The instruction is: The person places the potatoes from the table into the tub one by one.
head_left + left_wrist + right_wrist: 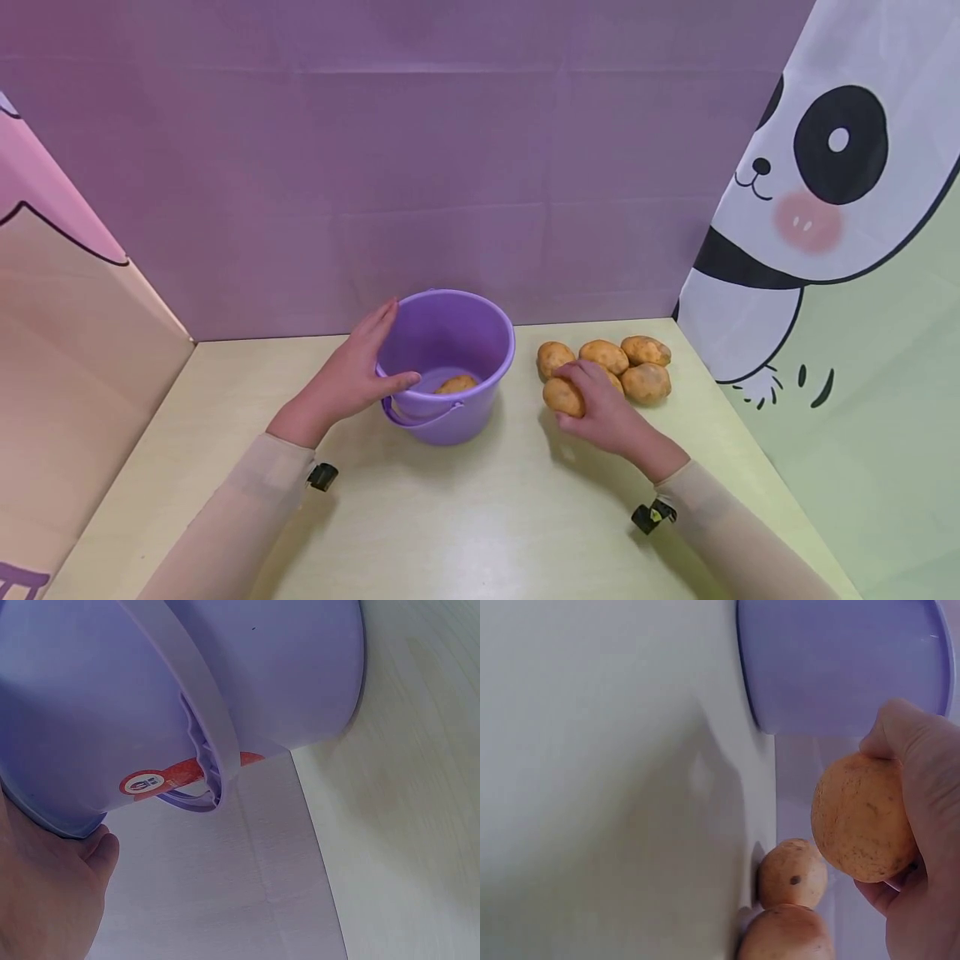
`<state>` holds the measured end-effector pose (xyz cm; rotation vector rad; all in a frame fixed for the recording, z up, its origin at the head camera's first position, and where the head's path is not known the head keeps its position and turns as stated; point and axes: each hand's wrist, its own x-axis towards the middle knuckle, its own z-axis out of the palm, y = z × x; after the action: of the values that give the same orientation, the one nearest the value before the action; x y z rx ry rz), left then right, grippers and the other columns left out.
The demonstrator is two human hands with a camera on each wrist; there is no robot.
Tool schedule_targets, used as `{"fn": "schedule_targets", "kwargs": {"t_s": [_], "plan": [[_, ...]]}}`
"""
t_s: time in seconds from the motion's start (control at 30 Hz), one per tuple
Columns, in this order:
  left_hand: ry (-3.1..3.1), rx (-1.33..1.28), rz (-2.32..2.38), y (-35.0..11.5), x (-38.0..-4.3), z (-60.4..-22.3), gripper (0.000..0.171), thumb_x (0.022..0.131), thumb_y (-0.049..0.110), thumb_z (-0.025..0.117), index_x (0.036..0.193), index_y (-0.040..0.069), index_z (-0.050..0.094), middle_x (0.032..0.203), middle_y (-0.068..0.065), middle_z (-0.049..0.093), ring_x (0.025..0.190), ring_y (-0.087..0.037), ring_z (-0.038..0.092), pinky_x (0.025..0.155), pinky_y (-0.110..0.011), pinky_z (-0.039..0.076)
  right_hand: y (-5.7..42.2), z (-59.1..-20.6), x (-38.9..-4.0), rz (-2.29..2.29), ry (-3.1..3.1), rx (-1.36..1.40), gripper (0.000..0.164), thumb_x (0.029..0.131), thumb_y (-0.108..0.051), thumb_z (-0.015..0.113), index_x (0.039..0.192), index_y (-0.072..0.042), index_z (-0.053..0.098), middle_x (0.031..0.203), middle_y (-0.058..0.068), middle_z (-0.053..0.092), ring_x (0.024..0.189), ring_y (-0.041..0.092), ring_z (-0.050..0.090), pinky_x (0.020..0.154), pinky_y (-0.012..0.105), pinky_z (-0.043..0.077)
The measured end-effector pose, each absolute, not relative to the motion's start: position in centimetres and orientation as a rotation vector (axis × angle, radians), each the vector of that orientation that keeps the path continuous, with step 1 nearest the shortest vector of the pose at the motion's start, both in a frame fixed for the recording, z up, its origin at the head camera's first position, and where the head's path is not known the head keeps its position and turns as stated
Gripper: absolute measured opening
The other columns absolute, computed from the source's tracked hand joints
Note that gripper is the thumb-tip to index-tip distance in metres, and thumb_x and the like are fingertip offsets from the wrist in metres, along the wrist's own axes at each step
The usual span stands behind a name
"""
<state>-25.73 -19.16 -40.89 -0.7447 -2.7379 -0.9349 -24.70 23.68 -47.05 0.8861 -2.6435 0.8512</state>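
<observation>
My left hand (347,379) holds the left side of a purple bucket (450,423) at its rim. The thumb reaches over the rim, and in the left wrist view folded fingers show against the outside. One potato (456,384) is visible inside the bucket. To the right of the bucket, my right hand (603,412) grips a potato (564,397) between thumb and fingers. The right wrist view shows this held potato (866,817) raised above the tabletop. Just behind and beside it lie several more potatoes (647,383), one partly hidden by the hand.
The bucket's handle (423,421) hangs down at its front. A pale wooden table (450,525) carries everything. A purple backdrop (450,167) rises behind it, with a panda-printed panel (862,333) on the right and a pink printed panel (67,333) on the left.
</observation>
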Motion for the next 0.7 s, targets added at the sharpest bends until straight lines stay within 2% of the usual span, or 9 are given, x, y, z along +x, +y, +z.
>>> {"fn": "schedule_targets", "kwargs": {"t_s": [0.53, 0.7], "plan": [[-2.740, -0.742, -0.929, -19.1, -25.6, -40.8, 0.117, 0.095, 0.048, 0.084, 0.176, -0.001, 0.015, 0.184, -0.019, 0.015, 0.169, -0.042, 0.014, 0.132, -0.066, 0.022, 23.7, -43.3, -26.0, 0.907, -2.537, 0.943, 0.056, 0.085, -0.013, 0.079, 0.138, -0.003, 0.065, 0.134, 0.012, 0.063, 0.123, 0.032, 0.058, 0.098, 0.053, 0.054], [-2.735, -0.743, -0.927, -19.1, -25.6, -40.8, 0.117, 0.095, 0.049, 0.084, 0.175, -0.002, 0.015, 0.183, -0.020, 0.015, 0.168, -0.043, 0.015, 0.132, -0.066, 0.022, 23.6, -42.1, -26.4, 0.920, -2.507, 0.970, 0.055, 0.087, -0.012, 0.079, 0.139, -0.001, 0.065, 0.135, 0.013, 0.064, 0.124, 0.033, 0.058, 0.099, 0.054, 0.054]]}}
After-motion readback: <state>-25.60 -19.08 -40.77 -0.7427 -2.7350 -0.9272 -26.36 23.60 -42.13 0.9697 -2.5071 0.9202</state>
